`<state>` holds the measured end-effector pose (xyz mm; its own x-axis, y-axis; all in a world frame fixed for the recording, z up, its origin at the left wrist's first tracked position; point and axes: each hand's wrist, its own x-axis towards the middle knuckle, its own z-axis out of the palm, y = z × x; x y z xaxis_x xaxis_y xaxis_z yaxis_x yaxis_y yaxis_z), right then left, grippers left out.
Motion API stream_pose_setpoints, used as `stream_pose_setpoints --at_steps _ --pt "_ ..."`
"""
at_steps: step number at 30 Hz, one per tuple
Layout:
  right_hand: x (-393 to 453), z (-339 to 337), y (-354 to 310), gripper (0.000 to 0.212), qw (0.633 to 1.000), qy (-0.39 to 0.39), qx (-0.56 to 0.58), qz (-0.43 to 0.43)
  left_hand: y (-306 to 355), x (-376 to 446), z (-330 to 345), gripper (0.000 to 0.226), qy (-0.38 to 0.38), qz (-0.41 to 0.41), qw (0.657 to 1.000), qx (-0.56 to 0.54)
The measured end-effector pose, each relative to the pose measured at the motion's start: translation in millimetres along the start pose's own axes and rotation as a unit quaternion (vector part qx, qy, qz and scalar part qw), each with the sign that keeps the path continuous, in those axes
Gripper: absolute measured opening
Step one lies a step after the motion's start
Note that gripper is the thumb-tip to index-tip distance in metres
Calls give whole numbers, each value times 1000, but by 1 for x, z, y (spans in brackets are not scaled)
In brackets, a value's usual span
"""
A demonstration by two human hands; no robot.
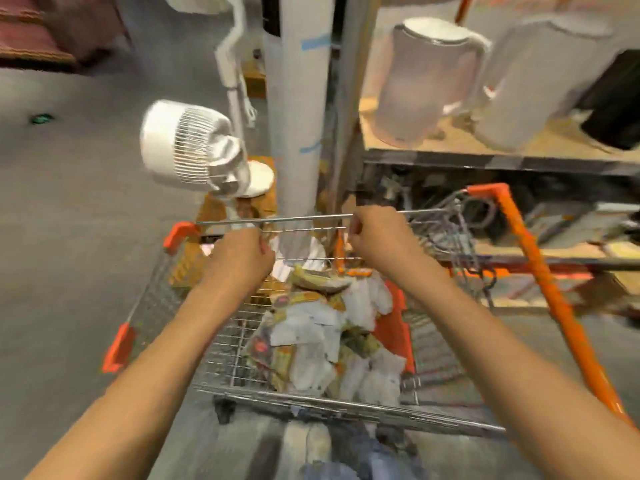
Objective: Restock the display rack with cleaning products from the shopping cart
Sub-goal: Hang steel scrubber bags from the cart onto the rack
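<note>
At the far rim of the cart [313, 401], both hands are up on the wire. The left hand [239, 258] has its fingers curled over the wire panel there, and the right hand [375, 237] grips the top bar of the same panel, a little higher and to the right of the left one. The 2 hands are near each other but apart, with a bare stretch of wire between them.

Just below and behind the hands, toward the person, the basket holds a loose heap of packets [329, 337], white, yellow and orange; the blur hides their labels, so I cannot tell what products they are. The heap lies mostly under the right forearm and between the 2 arms. An orange flap [393, 327] stands at the right of the heap. The cart has orange corners, and its orange handle [540, 289] runs along the right side, outside the right arm.

Beyond the hands stands a grey column [294, 109]. Left of the left hand, on the floor, there is a white fan [190, 147] on a round base, tilted. Above and right of the right hand, the rack [485, 161] carries 2 pale rounded appliances [426, 81] on a wooden shelf, and darker goods lie below it.
</note>
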<state>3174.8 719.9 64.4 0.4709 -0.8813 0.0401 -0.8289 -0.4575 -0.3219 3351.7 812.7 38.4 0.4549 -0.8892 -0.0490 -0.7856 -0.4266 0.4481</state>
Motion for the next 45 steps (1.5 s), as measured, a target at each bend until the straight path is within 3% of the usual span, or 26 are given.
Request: stream_pose_setpoints --at_steps 5,8,10,12,14,17,19,21,25,26,29,32,33,34,38,40,43,45 --pt "14 60 67 15 993 -70 35 89 7 31 86 21 -102 -34 992 -59" --pt "11 101 91 21 983 -105 63 139 -3 38 138 12 -174 -87 976 -102" --pt "7 125 103 22 972 -123 97 176 -8 43 170 8 -228 -173 941 -182" --pt "4 151 113 20 957 -137 134 218 -13 46 199 11 -268 -280 880 -275" --pt "6 177 124 20 939 -142 167 265 -28 50 226 21 -269 -358 833 -326" --pt "18 220 140 24 883 -167 265 349 -63 72 263 25 -229 -407 812 -349" --pt "33 249 149 22 853 -163 307 389 -89 96 289 38 -184 -419 819 -347" --pt "50 278 153 26 858 -149 296 392 -103 118 304 56 -168 -415 827 -340" --pt "90 337 147 30 869 -192 277 362 -116 154 334 35 -166 -407 840 -318" --pt "100 354 146 29 867 -213 276 355 -121 159 347 29 -174 -411 833 -328" --pt "116 394 139 11 863 -270 268 333 -126 165 359 16 -223 -451 765 -402" --pt "121 421 141 28 863 -251 239 367 -129 174 370 17 -264 -441 712 -479" --pt "120 427 142 29 858 -240 236 389 -134 176 377 31 -276 -435 704 -488" --pt "120 432 143 30 854 -229 229 407 -141 178 389 42 -277 -428 704 -494" --pt "115 442 139 36 856 -201 208 428 -137 174 401 28 -240 -379 761 -469" --pt "109 438 135 33 855 -196 212 431 -137 173 399 26 -269 -391 754 -454" --pt "99 421 132 9 837 -220 247 436 -135 168 379 39 -340 -399 723 -450" --pt "93 402 128 21 811 -258 274 447 -129 161 355 24 -371 -395 718 -437"
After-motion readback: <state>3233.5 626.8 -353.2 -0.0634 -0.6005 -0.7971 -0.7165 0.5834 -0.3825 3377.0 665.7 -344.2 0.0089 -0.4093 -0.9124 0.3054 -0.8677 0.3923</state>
